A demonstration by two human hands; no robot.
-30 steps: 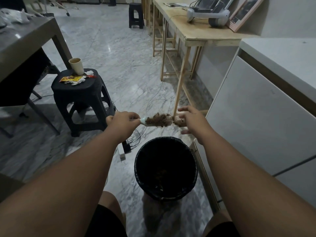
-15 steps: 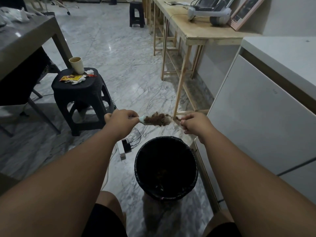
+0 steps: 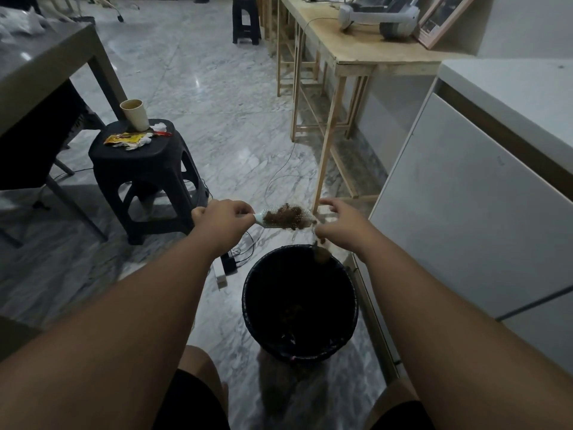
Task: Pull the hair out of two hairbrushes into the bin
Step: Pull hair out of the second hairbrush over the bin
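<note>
So, left hand (image 3: 221, 220) fisted round handle of pale plastic hairbrush (image 3: 286, 223) clogged with brown hair (image 3: 286, 213), held over round black bin (image 3: 246, 301) so pulled tufts drop in. Right hand (image 3: 338, 226) at brush tip, tuft (image 3: 321, 256) below it; can't tell if pinched.

The person wears black shorts (image 3: 192, 405) (only hems show), with knees (image 3: 198, 358) and forearms (image 3: 139, 305) bare.
</note>
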